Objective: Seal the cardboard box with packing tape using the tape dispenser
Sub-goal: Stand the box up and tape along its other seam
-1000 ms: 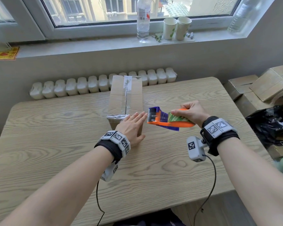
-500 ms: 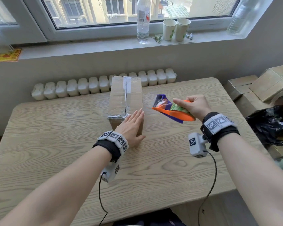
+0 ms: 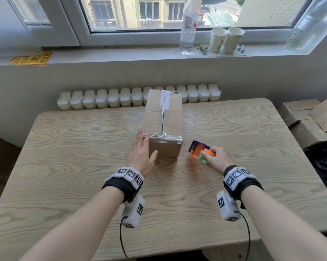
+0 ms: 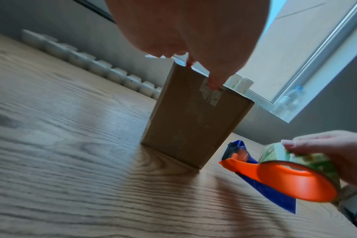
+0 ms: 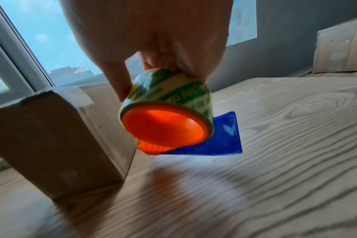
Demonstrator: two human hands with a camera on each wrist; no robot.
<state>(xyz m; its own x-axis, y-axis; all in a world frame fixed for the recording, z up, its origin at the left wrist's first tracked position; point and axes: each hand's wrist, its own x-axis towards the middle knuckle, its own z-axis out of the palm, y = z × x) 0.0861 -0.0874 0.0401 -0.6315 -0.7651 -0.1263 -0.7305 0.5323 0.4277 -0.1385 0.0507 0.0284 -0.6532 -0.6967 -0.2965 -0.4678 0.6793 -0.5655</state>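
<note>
Wooden table [image 3: 64, 166] below: my left hand [image 3: 141, 157] lies straight-fingered against the box [image 3: 163, 117]; my right hand [image 3: 219, 161] clamps the tape dispenser [image 3: 199, 150], just right of it.

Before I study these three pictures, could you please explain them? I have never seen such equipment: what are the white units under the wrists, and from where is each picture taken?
No machine here: a person works with two bare hands. One picture comes from a camera on the head, looking down. The other two come from a white unit under each wrist: a camera looking along the hand. On the wooden table stands a cardboard box, its top seam taped. The left hand lies flat, fingers straight, against the box's near left corner. The right hand grips a tape dispenser, orange and blue with a green-printed roll, just right of the box. Whether it touches the table I cannot tell.
</note>
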